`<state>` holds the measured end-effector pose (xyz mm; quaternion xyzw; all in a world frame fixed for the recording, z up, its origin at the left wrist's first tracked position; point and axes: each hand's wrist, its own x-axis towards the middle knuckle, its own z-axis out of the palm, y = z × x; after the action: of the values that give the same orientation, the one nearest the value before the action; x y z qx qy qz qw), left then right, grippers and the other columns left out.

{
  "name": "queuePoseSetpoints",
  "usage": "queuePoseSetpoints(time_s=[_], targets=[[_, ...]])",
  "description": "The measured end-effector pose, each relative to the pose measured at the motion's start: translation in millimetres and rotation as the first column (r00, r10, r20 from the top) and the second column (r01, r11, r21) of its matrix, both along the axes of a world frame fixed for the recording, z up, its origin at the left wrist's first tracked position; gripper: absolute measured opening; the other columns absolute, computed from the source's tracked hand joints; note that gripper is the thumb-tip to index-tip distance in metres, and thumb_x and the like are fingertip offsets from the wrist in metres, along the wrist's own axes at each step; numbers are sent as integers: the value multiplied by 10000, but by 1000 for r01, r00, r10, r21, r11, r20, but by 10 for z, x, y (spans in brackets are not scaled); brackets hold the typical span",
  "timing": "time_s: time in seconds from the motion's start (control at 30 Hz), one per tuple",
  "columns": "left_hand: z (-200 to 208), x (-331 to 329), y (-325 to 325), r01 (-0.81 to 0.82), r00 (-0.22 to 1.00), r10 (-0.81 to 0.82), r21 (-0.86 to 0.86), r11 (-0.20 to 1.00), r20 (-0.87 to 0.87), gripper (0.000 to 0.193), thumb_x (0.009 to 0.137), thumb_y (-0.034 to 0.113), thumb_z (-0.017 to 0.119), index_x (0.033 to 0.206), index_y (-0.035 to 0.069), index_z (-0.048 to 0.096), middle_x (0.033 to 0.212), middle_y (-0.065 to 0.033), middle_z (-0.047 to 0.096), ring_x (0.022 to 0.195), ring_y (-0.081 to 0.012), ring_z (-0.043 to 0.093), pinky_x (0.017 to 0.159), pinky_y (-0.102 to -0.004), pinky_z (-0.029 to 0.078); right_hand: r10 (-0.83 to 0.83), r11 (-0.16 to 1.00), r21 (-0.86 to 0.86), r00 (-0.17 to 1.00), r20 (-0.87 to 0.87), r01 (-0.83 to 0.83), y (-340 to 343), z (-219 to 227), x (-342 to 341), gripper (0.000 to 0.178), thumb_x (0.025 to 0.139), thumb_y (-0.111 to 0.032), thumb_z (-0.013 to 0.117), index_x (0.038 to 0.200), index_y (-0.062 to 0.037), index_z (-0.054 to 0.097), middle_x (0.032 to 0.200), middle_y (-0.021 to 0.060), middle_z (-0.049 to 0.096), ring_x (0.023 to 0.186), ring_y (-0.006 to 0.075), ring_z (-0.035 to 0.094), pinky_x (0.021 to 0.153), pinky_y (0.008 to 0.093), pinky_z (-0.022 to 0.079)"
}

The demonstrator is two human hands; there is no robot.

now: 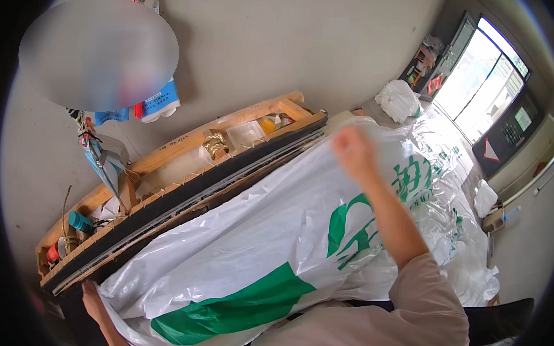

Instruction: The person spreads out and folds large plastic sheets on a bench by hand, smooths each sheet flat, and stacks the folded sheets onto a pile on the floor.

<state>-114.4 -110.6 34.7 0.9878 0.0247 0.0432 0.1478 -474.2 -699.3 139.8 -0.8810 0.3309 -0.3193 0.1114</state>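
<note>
Plastic sheet (pixel 255 247), white with green print, lay spread over the dark work surface (pixel 186 197) in front of the person. Left hand (pixel 93 301) gripped the sheet's lower left edge, fingers closed on it. Right hand (pixel 351 151) was raised at the sheet's far edge, blurred; could not tell whether it pinched the plastic. Wooden shelf (pixel 184 142) with small clutter ran just behind the surface.

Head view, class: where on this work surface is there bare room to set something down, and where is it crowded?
Hardly any. The big white plastic sheet with green print covers nearly the whole surface, held by the left hand and right hand. The long wooden tray behind it is crowded with small items. Only the dark strip between them lies bare.
</note>
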Motion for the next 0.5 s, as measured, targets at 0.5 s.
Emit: queuePoseSetpoints(time_s=[0.5], targets=[[-597, 27, 1148, 44, 830, 113, -266, 963, 546, 336, 863, 423, 508, 914, 96, 571, 909, -141, 624, 842, -347, 591, 687, -358, 475, -61, 998, -42, 951, -304, 51, -796, -1473, -53, 449, 881, -254, 477, 1249, -2, 432, 1290, 215, 420, 1206, 340, 399, 1012, 414, 300]])
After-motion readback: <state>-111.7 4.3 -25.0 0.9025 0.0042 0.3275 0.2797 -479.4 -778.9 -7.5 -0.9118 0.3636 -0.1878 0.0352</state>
